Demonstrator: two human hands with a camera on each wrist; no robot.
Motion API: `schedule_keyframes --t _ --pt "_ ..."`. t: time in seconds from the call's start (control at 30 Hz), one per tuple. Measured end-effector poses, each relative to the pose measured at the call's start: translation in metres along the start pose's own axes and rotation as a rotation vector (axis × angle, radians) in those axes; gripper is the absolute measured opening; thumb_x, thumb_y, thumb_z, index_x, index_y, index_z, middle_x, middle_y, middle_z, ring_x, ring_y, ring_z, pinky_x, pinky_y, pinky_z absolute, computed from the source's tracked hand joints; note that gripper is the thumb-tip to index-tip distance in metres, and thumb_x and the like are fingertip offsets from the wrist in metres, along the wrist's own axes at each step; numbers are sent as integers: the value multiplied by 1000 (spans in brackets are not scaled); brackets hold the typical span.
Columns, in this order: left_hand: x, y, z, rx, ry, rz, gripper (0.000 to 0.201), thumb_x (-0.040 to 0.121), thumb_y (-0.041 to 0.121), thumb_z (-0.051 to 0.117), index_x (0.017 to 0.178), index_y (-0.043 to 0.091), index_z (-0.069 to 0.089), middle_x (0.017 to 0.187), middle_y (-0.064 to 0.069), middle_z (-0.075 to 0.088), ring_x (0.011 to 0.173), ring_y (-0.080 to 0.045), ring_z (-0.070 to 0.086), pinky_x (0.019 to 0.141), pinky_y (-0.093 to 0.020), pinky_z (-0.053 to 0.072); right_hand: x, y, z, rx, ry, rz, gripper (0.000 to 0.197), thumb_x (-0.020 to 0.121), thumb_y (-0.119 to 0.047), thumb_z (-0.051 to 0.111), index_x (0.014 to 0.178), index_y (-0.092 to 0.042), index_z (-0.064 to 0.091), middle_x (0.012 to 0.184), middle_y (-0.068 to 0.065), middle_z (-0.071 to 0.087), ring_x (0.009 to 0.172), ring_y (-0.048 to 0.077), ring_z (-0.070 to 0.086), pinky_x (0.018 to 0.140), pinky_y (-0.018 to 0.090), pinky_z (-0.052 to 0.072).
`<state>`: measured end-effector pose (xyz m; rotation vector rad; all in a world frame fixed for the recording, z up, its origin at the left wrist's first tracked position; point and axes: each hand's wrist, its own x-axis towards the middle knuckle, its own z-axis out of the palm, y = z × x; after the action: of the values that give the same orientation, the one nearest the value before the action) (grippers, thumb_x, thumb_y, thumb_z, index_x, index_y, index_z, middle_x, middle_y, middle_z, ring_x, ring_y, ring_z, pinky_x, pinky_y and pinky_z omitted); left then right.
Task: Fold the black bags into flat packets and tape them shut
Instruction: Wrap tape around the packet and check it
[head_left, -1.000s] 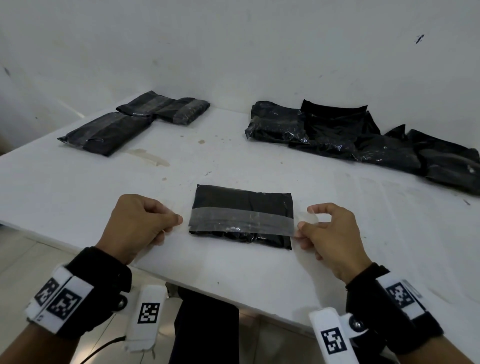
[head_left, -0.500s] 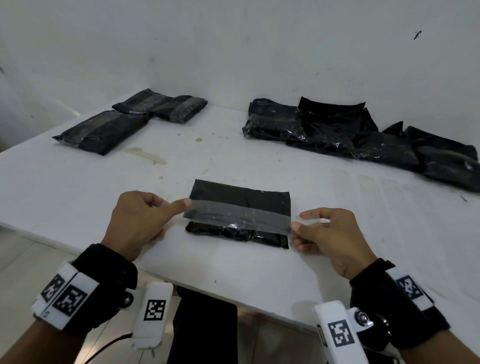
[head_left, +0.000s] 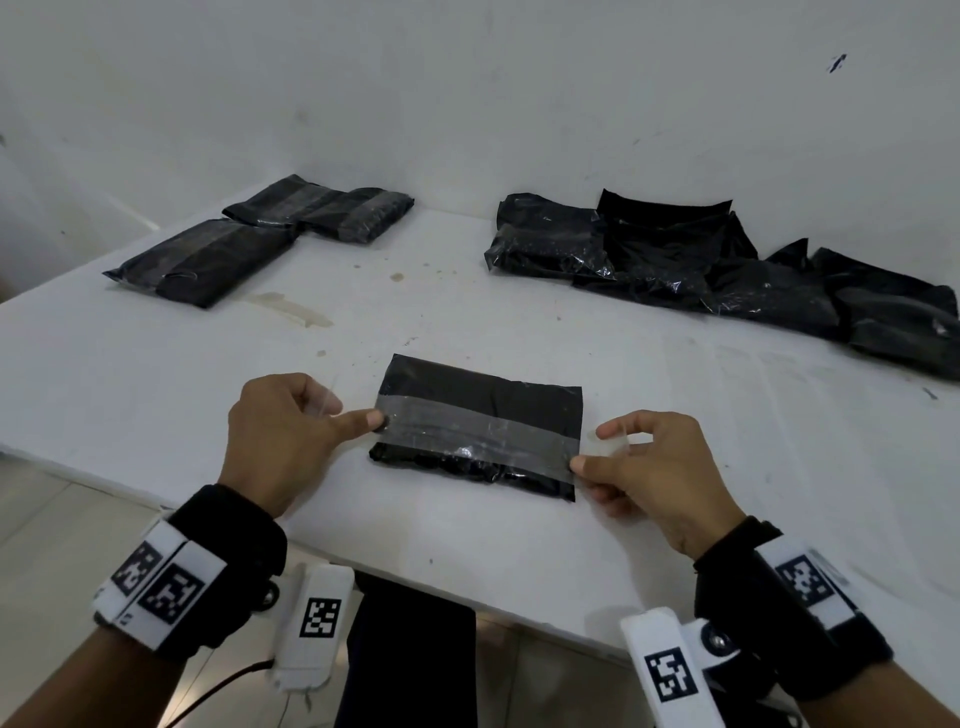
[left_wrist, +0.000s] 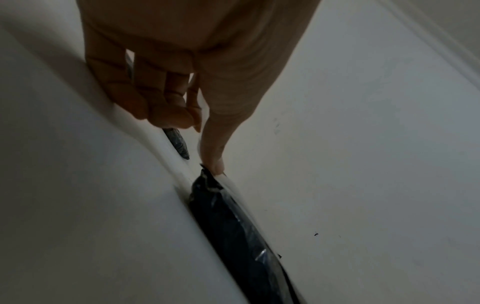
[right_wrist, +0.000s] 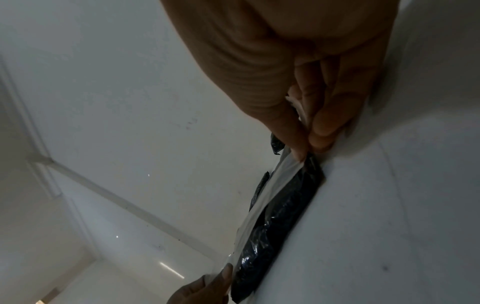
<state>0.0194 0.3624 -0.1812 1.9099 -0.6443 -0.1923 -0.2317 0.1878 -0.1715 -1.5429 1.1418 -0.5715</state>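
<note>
Hands came first, nearest you: your left hand had its fingers curled and its thumb stretched out, pressing one end of the clear strip of adhesive tape onto the left edge of the folded black plastic packet. Your right hand pinched the other end of that tape between thumb and fingers just past the packet's right edge; the right wrist view showed the pinch closed on the tape right at the packet's corner. The packet lay flat on the white tabletop, close to its near edge and between your hands, with the tape running across its width.

Risk sat at the right end. The tape there looked only partly down, so if you had let go before smoothing it, the end could have curled back and stuck to itself or your fingers. Pulling too hard might also have dragged the light packet sideways or wrinkled the strip, since only your left thumb held it in place.

Farther back on the left, two finished taped black packets rested near the wall. Farther back on the right, a loose heap of crumpled black plastic bags waited, so much of the job seemed still ahead.
</note>
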Motion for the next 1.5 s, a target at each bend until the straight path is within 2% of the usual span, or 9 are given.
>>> schedule_keyframes --t 0.13,0.4,0.6,0.93,1.1,1.2,1.3,1.4,1.5 --pt "-1 1 3 92 -2 12 40 61 34 92 69 9 62 62 -2 53 59 -15 47 56 -27 35 -4 -2 0 -124 3 -60 36 70 -8 88 95 -9 62 57 13 69 42 18 58 41 22 44" --pt "2 1 4 229 -31 -28 40 60 42 91 75 18 63 79 -5 65 79 -26 63 68 -34 45 -6 -3 1 -285 10 -177 39 70 -12 88 98 -14 61 57 8 69 43 11 62 39 12 39" --pt "3 -2 3 329 -51 -92 56 52 52 91 88 22 60 76 -5 65 82 -28 64 76 -40 51 -2 2 4 -436 -4 -208 49 65 -29 92 102 -22 60 68 4 66 61 17 58 59 25 43" --pt "-5 8 3 408 -83 -120 80 61 53 87 121 17 48 99 -7 62 98 -30 58 87 -46 49 -2 6 7 -484 -15 -245 52 67 -30 90 107 -19 59 76 6 60 76 26 58 71 38 55" --pt "-8 16 -4 424 -80 -107 79 69 52 81 129 15 46 126 -14 50 113 -33 53 95 -49 46 -1 8 7 -466 -10 -233 52 68 -31 89 108 -18 59 83 8 62 72 25 58 66 30 49" --pt "-13 26 -8 461 3 12 64 80 39 77 131 14 48 135 -16 40 124 -37 41 95 -47 40 0 10 6 -426 -3 -220 51 68 -30 89 108 -17 59 83 7 62 71 24 57 65 29 48" --pt "-19 39 -2 428 -23 303 28 85 24 72 111 19 63 115 -7 56 108 -30 53 84 -38 41 -1 10 5 -418 -4 -228 49 70 -29 88 108 -17 59 83 4 60 71 23 57 67 32 50" --pt "-27 53 17 358 -292 539 6 85 14 70 88 20 70 91 6 59 87 -14 55 72 -29 42 -2 9 4 -416 -5 -228 48 71 -27 87 107 -17 58 78 6 62 69 24 59 66 32 52" --pt "-33 59 38 483 -541 681 7 89 17 66 92 21 70 94 12 53 90 -11 47 76 -35 46 -3 10 3 -409 -13 -213 47 71 -26 86 107 -19 57 81 9 63 75 27 59 68 34 53"
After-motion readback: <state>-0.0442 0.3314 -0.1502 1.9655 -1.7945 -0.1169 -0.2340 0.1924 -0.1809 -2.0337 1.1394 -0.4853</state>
